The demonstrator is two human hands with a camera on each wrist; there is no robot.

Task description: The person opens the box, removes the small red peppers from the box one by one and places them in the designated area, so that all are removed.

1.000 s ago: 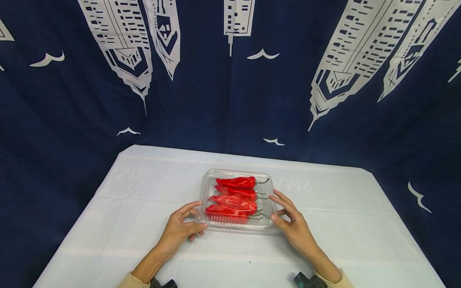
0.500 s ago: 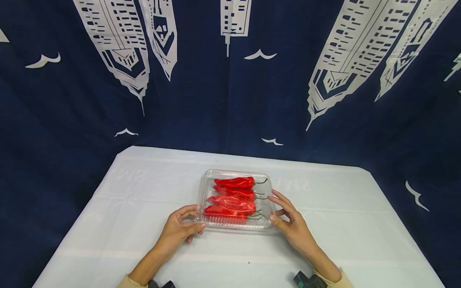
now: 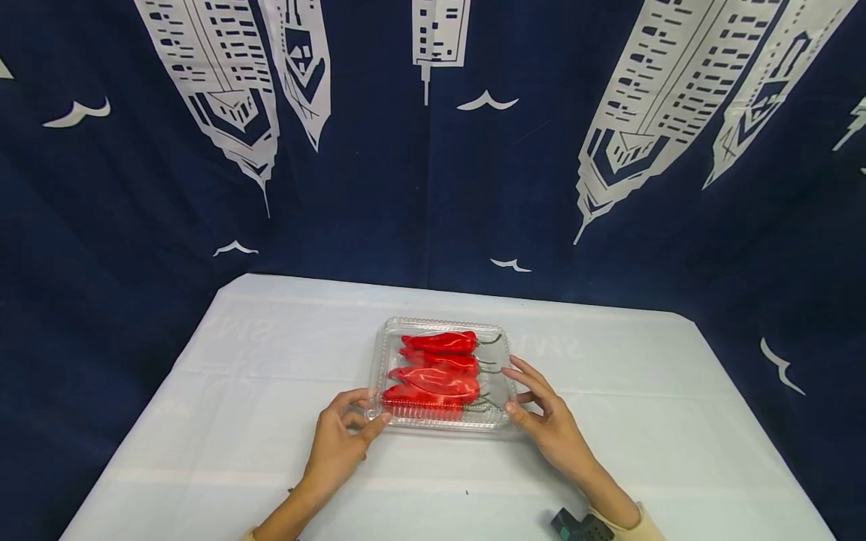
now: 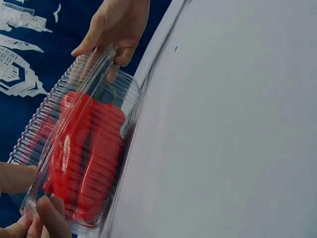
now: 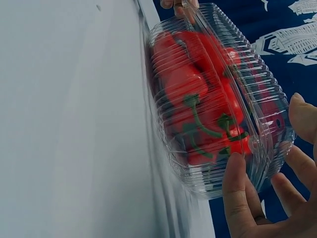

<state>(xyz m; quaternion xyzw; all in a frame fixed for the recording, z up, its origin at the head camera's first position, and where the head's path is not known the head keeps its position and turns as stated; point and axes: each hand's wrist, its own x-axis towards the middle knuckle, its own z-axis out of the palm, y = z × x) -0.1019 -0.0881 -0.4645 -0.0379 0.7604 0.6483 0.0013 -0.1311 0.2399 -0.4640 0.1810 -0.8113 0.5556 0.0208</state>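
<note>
A clear plastic clamshell container [image 3: 433, 427] sits on the table with its lid down. Several long red peppers [image 3: 440, 379] with green stems lie side by side inside. At the container's near left corner, my left hand [image 3: 341, 439] pinches the rim between thumb and fingers; the left wrist view shows the fingertips [image 4: 27, 225] there. My right hand [image 3: 551, 428] holds the right end, thumb at the near corner and fingers spread along the side. In the right wrist view, its thumb and fingers [image 5: 235, 183] straddle the rim. Some fingertips are hidden behind the plastic.
The container rests around the middle of a white-covered table [image 3: 223, 406]. A dark blue curtain [image 3: 379, 210] with white building and bird prints hangs behind the table's far edge. A dark device [image 3: 582, 526] is strapped at the right wrist.
My left hand has turned at the wrist and its thumb has moved onto the near left corner of the rim. The right hand and the peppers stay nearly still; the head view shifts slightly.
</note>
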